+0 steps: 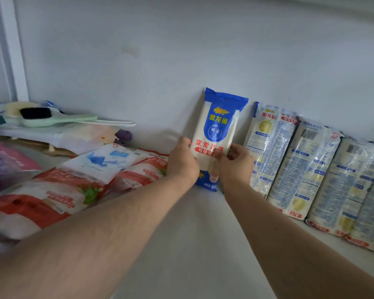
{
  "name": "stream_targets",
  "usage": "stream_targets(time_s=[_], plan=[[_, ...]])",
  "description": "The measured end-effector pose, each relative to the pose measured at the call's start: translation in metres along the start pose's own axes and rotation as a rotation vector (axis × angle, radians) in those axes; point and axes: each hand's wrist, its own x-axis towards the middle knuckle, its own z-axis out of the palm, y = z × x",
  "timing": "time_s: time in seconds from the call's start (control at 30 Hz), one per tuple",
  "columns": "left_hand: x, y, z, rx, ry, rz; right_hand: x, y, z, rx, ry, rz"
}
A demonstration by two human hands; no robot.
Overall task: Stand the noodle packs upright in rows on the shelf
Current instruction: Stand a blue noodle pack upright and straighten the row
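Observation:
A blue and white noodle pack (219,126) stands upright against the back wall, front label toward me. My left hand (181,160) grips its left side and my right hand (235,162) pinches its right side at mid height. Its bottom edge rests on the white shelf (192,234). To the right, a row of several noodle packs (307,167) stands leaning against the wall, back labels outward. A narrow gap separates the held pack from the first pack of that row.
Red and white bags (52,195) lie flat on the left of the shelf, with a blue and white bag (108,158) behind them. A black-bristled brush (37,115) and pale items sit on a low rack at the far left. A pink bag (9,162) lies at the left edge.

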Motion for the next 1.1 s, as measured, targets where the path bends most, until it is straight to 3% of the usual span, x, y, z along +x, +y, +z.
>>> stream_targets(time_s=[0.5,0.63,0.77,0.93,1.1], plan=[[-0.001,-0.011,0.004,0.035,0.034,0.046,-0.006,-0.002,0.001,-0.061,-0.049,0.048],[-0.009,-0.006,0.001,0.068,0.06,0.045,-0.013,-0.001,-0.01,-0.103,-0.095,-0.012],[-0.023,-0.002,0.005,0.138,0.142,0.177,-0.024,0.0,-0.03,-0.221,-0.074,-0.112],[-0.044,0.004,0.031,0.032,0.013,0.312,-0.028,0.002,-0.069,-0.247,-0.006,-0.101],[-0.053,0.012,0.066,-0.092,-0.183,0.214,-0.023,0.011,-0.11,-0.235,0.054,-0.048]])
